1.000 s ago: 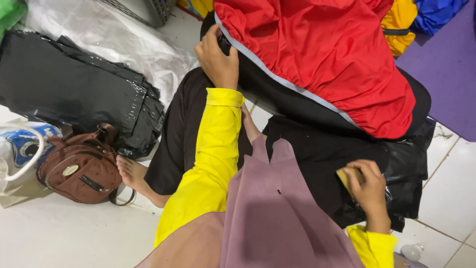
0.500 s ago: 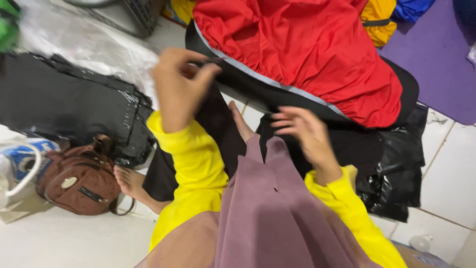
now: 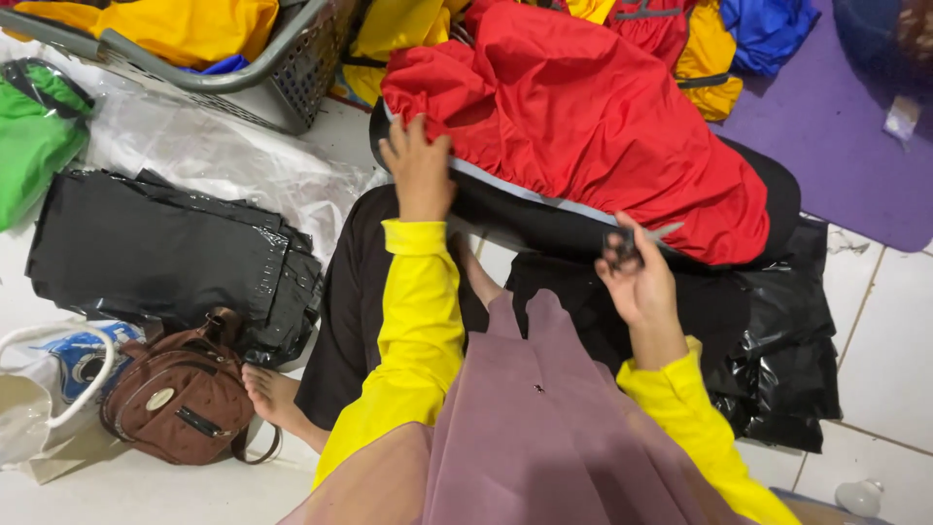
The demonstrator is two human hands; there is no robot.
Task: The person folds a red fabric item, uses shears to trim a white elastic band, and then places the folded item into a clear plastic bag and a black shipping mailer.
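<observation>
On lap lies 1 red jacket (image 3: 593, 126), w/ left hand (image 3: 420, 170) pressing its grey edge. Right hand (image 3: 637, 282), apart, grips 1 pair of scissors (image 3: 632, 243). Left: 1 stack of black bags (image 3: 165, 258), 1 brown bag (image 3: 180, 399).

Stack of black plastic mailer bags (image 3: 165, 248), flat and rectangular, on the floor at left, just above the brown bag. A 2nd pile of black plastic bags (image 3: 782, 360) at right, crumpled, partly under the black cloth. Clear plastic sheet/bag (image 3: 209, 160) beside the grey basket, wrinkled, translucent white. White carrier bag (image 3: 39, 399) w/ loop handle bottom left; blue-and-white pack (image 3: 80, 358) inside it, only partly seen. No signs or screens.
</observation>
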